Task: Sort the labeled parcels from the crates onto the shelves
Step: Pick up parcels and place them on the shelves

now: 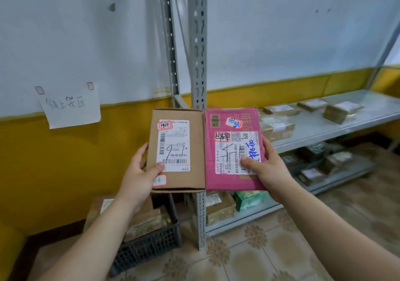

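The left grip (138,172) holds a brown cardboard parcel (195,146) from its left side: the thumb is pressed on the lower corner of its white shipping label and the fingers are curled round the edge behind. The right grip (269,169) holds a pink parcel (225,183) the same way from the right, thumb on its printed label, fingers wrapped behind. The two parcels are held up side by side with their long edges touching and their labels facing the camera, both bearing handwritten marks. They are in the air in front of the grey slotted upright (197,42) of a metal shelving unit.

Below the left forearm, a dark plastic crate (149,246) sits on the tiled floor (259,248) with more taped parcels (147,220) in it. To the right, the upper shelf (324,127) carries several brown parcels (278,128). The lowest shelf has a brown box (218,209) beside a green packet (251,200). A handwritten paper note (70,107) is taped to the wall on the left.
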The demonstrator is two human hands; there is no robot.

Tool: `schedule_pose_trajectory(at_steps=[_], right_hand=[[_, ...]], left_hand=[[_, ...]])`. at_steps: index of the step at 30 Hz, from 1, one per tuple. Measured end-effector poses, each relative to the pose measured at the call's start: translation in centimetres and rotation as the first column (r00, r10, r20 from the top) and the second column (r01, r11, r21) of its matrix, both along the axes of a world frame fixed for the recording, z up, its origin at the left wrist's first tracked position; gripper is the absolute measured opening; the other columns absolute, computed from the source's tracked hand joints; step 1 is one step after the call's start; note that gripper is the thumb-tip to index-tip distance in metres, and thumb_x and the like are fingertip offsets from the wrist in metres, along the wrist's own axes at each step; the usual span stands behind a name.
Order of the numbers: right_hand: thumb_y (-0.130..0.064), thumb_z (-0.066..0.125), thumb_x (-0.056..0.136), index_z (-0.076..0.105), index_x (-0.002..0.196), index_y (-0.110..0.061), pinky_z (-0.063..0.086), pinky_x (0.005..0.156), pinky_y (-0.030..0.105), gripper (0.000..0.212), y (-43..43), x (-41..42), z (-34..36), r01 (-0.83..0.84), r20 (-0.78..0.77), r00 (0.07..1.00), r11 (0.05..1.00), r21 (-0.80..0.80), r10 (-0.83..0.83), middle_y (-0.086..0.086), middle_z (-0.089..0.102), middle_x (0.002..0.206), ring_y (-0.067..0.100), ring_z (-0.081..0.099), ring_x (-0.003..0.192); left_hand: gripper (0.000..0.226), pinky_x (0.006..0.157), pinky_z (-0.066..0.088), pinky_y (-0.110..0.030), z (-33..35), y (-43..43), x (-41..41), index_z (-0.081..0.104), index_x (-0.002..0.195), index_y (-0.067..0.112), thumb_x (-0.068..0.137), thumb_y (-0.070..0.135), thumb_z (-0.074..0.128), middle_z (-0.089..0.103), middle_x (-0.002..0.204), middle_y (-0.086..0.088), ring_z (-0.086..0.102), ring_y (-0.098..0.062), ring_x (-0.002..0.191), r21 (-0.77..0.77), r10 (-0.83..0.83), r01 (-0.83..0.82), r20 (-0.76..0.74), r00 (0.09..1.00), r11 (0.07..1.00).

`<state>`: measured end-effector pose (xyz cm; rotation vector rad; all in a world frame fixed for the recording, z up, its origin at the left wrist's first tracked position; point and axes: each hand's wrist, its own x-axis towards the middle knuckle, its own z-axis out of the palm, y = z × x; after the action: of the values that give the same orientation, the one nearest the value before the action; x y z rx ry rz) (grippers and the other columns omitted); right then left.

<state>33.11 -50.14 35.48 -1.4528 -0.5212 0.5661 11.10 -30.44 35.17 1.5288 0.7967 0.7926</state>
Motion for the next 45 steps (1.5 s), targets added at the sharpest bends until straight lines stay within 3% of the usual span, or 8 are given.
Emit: schedule_pose_trajectory(at_steps=[8,12,17,25,29,34,39,45], right_hand=[[-0.004,0.078,0.081,0.037,0.148,-0.029,0.059,0.066,0.038,0.082,-12.6,8.7,-0.4,0.247,-0.011,0.969,0.969,-0.025,-0.247,0.001,0.069,0.112,0.020,0.074,0.087],[-0.001,0.077,0.081,0.035,0.149,-0.028,0.058,0.060,0.034,0.085,-15.6,12.8,-1.7,0.339,-0.067,0.938,0.941,-0.021,-0.339,0.002,0.070,0.112,0.019,0.075,0.082],[-0.004,0.080,0.079,0.034,0.149,-0.031,0.059,0.066,0.040,0.088,-16.5,19.7,-3.1,0.432,-0.082,0.896,0.900,-0.065,-0.436,0.004,0.070,0.116,0.023,0.075,0.086],[-0.005,0.080,0.079,0.035,0.149,-0.030,0.058,0.061,0.033,0.087,-18.4,31.0,-1.8,0.569,-0.029,0.816,0.812,-0.129,-0.577,-0.003,0.071,0.109,0.013,0.075,0.079],[-0.008,0.082,0.079,0.033,0.151,-0.031,0.061,0.074,0.043,0.090,-19.9,35.2,-2.0,0.612,-0.046,0.782,0.779,-0.135,-0.622,-0.002,0.071,0.113,0.019,0.075,0.086],[-0.007,0.079,0.081,0.032,0.151,-0.031,0.060,0.066,0.039,0.087,-21.1,40.8,-2.7,0.587,-0.073,0.797,0.798,-0.136,-0.599,0.000,0.070,0.113,0.019,0.075,0.082],[-0.009,0.079,0.082,0.034,0.149,-0.032,0.061,0.078,0.050,0.083,-21.5,47.4,-3.3,0.485,-0.055,0.865,0.859,-0.163,-0.498,0.001,0.070,0.114,0.023,0.075,0.085],[-0.008,0.078,0.083,0.033,0.149,-0.029,0.061,0.070,0.040,0.083,-20.7,52.9,-4.5,0.308,-0.063,0.943,0.929,-0.207,-0.327,0.002,0.069,0.113,0.023,0.075,0.085]], left_hand=[[0.065,0.086,0.056,-0.042,0.1,-7.8,13.8,0.038,0.142,0.036,0.090,0.009,0.065,0.059,0.127,0.000,0.064,-0.021,0.106,0.027,-0.239,0.240,-0.029,0.971,0.970],[0.063,0.076,0.058,-0.036,-0.4,-9.5,20.6,0.037,0.140,0.041,0.092,0.010,0.062,0.059,0.121,0.005,0.065,-0.020,0.103,0.022,-0.342,0.344,-0.056,0.938,0.939],[0.063,0.065,0.054,-0.028,-2.1,-9.5,29.8,0.035,0.143,0.036,0.092,0.009,0.062,0.060,0.119,0.005,0.067,-0.017,0.094,-0.015,-0.394,0.394,-0.073,0.916,0.919],[0.066,0.083,0.057,-0.046,-3.0,-10.0,45.2,0.035,0.143,0.037,0.091,0.008,0.063,0.059,0.121,0.001,0.066,-0.025,0.100,-0.093,-0.534,0.528,-0.065,0.843,0.844],[0.057,0.086,0.055,-0.050,-3.4,-10.5,50.5,0.041,0.125,0.052,0.090,0.014,0.066,0.064,0.117,-0.001,0.067,-0.025,0.100,-0.073,-0.560,0.556,-0.108,0.821,0.828],[0.058,0.086,0.056,-0.048,-3.7,-11.8,55.4,0.040,0.125,0.051,0.091,0.012,0.065,0.063,0.116,-0.001,0.067,-0.025,0.100,-0.094,-0.545,0.537,-0.114,0.831,0.838],[0.060,0.088,0.055,-0.047,-4.2,-13.4,58.3,0.039,0.133,0.046,0.091,0.012,0.065,0.064,0.115,0.002,0.067,-0.022,0.101,-0.096,-0.443,0.434,-0.139,0.886,0.896],[0.061,0.071,0.052,-0.025,-5.5,-16.0,59.1,0.040,0.140,0.033,0.090,0.007,0.064,0.062,0.115,0.008,0.066,-0.015,0.098,-0.099,-0.304,0.291,-0.162,0.939,0.952]])
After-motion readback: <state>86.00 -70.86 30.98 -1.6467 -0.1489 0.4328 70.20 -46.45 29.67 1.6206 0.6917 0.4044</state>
